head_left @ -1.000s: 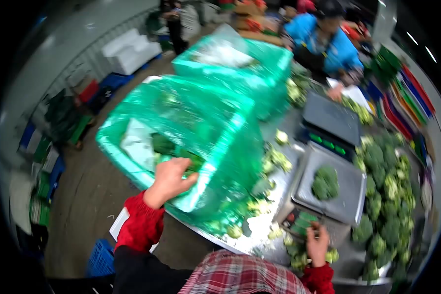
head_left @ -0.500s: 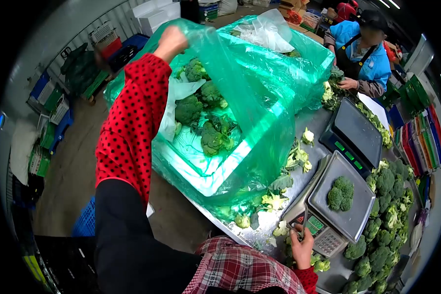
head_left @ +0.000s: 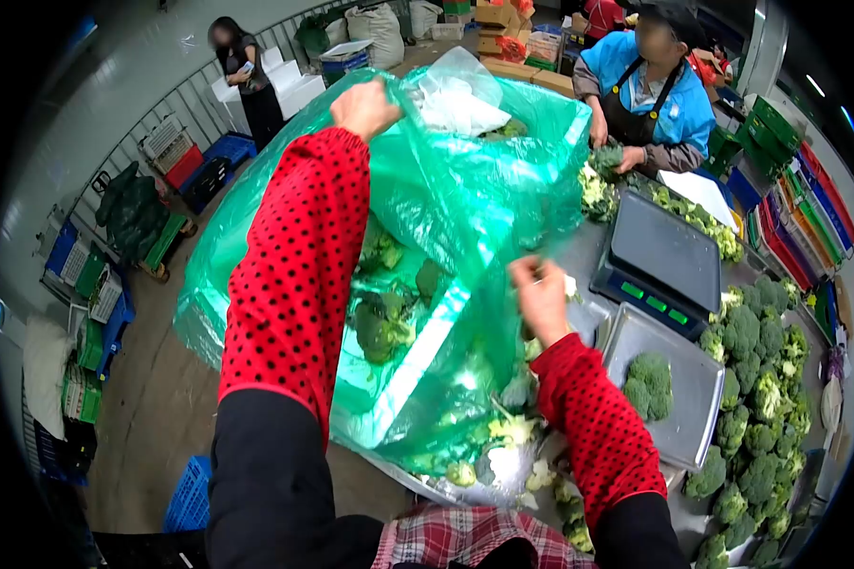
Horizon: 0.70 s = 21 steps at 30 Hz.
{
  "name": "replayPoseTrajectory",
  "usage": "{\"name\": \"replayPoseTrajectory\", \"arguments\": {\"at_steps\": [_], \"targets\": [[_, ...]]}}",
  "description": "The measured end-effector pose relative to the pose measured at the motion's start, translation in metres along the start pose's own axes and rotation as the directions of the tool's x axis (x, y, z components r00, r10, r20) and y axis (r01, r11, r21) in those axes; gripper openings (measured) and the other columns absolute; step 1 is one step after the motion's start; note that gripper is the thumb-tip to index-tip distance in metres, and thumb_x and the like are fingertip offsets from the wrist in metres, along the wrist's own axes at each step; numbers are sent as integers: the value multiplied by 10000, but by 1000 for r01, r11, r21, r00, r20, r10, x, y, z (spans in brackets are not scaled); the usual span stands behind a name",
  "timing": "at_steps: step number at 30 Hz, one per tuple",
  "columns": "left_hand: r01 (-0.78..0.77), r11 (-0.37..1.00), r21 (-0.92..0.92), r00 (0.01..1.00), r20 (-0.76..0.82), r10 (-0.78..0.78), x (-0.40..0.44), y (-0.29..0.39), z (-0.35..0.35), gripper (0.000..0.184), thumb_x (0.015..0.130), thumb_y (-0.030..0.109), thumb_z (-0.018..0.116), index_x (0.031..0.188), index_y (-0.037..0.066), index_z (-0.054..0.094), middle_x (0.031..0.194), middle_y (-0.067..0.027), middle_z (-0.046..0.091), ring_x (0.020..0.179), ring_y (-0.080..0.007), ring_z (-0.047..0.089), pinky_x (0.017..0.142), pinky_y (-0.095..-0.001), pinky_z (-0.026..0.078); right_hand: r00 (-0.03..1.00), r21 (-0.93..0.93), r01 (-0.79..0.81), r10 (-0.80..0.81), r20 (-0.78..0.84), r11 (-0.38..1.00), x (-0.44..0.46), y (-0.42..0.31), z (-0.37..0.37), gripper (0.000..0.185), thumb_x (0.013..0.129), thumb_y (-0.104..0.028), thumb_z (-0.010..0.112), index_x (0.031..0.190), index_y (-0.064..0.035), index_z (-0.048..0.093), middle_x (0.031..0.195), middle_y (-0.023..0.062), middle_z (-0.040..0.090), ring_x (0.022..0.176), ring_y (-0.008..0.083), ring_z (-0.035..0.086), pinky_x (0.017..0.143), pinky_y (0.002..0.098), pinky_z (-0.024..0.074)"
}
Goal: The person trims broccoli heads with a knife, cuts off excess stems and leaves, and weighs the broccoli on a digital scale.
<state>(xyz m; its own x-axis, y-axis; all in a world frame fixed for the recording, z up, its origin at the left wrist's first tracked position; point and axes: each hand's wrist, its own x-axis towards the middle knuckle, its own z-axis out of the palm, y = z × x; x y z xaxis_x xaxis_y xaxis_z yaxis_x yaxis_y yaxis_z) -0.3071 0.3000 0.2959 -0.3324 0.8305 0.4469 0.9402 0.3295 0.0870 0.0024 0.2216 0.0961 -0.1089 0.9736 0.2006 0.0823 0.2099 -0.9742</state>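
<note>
My left hand (head_left: 365, 111) is closed on the gathered upper edge of a green plastic bag (head_left: 417, 204), holding it up. The bag lines and drapes over a white foam box (head_left: 413, 365), where broccoli heads (head_left: 381, 327) lie, partly covered by film. My right hand (head_left: 541, 299) is closed and slightly blurred beside the bag's right side; what its fingers hold is hidden, and I cannot tell whether it touches the bag. Near my right forearm, a broccoli head (head_left: 648, 386) sits on the metal tray of a weighing scale (head_left: 688, 441).
Several broccoli heads (head_left: 759, 427) are heaped along the right. A second scale (head_left: 664, 251) stands behind the first. Across the table, a co-worker in blue (head_left: 669, 104) handles broccoli. Another person (head_left: 247, 81) stands at the back left. Trimmings (head_left: 512, 431) litter the table; a blue crate (head_left: 190, 493) is on the floor.
My right hand has moved up from the scale to the bag's side; the metal tool it held no longer shows. My left hand has drawn the bag edge over more of the box.
</note>
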Motion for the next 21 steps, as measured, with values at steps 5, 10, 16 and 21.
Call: {"name": "replayPoseTrajectory", "arguments": {"at_steps": [5, 10, 16, 21], "targets": [[-2, 1000, 19, 1000, 2, 2, 22, -24, 33, 567, 709, 408, 708, 1211, 156, 630, 1086, -147, 693, 1034, -321, 659, 824, -443, 543, 992, -67, 101, -96, 80, 993, 63, -27, -13, 224, 853, -159, 717, 845, 49, 635, 736, 59, 647, 667, 123, 565, 634, 293, 470], [67, 998, 16, 992, 107, -68, 34, -30, 79, 627, 691, 470, 726, 1243, 187, 630, 1146, -138, 679, 1071, -329, 641, 871, -467, 522, 882, -155, 456, -422, 209, 876, 21, -3, 32, 166, 788, -90, 764, 799, 0, 626, 685, 52, 606, 633, 105, 547, 589, 273, 457], [288, 953, -97, 894, 383, -231, 41, -80, 164, 651, 774, 577, 634, 1302, 197, 621, 1282, -153, 622, 1178, -321, 590, 986, -440, 470, 985, -264, 76, -114, -129, 961, 143, 95, 6, 137, 765, -49, 707, 713, 51, 630, 658, 135, 652, 599, 183, 595, 606, 342, 483], [324, 840, -434, 817, 576, -17, 55, -120, 188, 598, 789, 483, 644, 1215, 64, 665, 1285, -189, 612, 1214, -315, 561, 1046, -423, 416, 944, 218, -295, 319, -86, 930, 54, 160, 35, 219, 855, -113, 659, 974, 70, 641, 855, 73, 658, 724, 166, 597, 630, 358, 481]]}}
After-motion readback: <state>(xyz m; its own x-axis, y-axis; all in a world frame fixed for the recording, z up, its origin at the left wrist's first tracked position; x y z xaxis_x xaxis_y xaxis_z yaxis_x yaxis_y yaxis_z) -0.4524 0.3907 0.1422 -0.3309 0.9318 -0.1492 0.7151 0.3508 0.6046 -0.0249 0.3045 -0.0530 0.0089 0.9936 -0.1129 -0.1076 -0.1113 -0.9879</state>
